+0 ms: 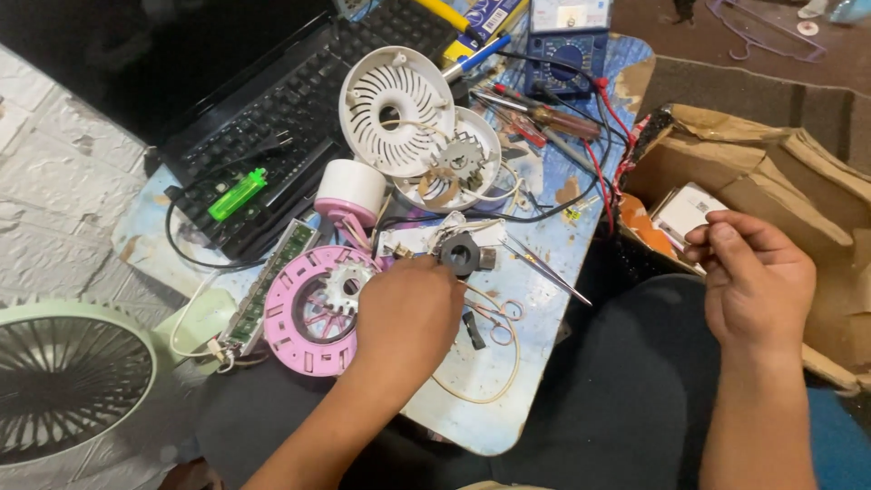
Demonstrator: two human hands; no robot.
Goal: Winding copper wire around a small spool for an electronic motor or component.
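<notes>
Your left hand (406, 313) rested knuckles-up on the small blue table (481, 399), its fingers curled down and forward over a black ring-shaped part (460, 253) that sat at the fingertips, just beyond them toward the far edge. From this angle you could not tell whether those fingers were pinching the ring or only touching it (the back of the hand hid the tips). The ring lay flat, its hole facing up, so it had no long axis to speak of; it was hard against your left hand and well apart from your right. Your right hand (755, 281) hung off the table's right side, above a torn cardboard box (798, 181), with thumb and forefinger drawn close together as if nipping something tiny, though nothing showed between them. Just left of your left hand lay a pink round housing (299, 313) with a white toothed wheel inside, and a thin pair of tweezers (544, 266) ran diagonally away to the right of the ring. Farther back stood a white vented cover (396, 109) leaning over a second toothed piece, a black keyboard (299, 100) carrying a green lighter (237, 194), and a blue multimeter (567, 54) with red and black leads.
</notes>
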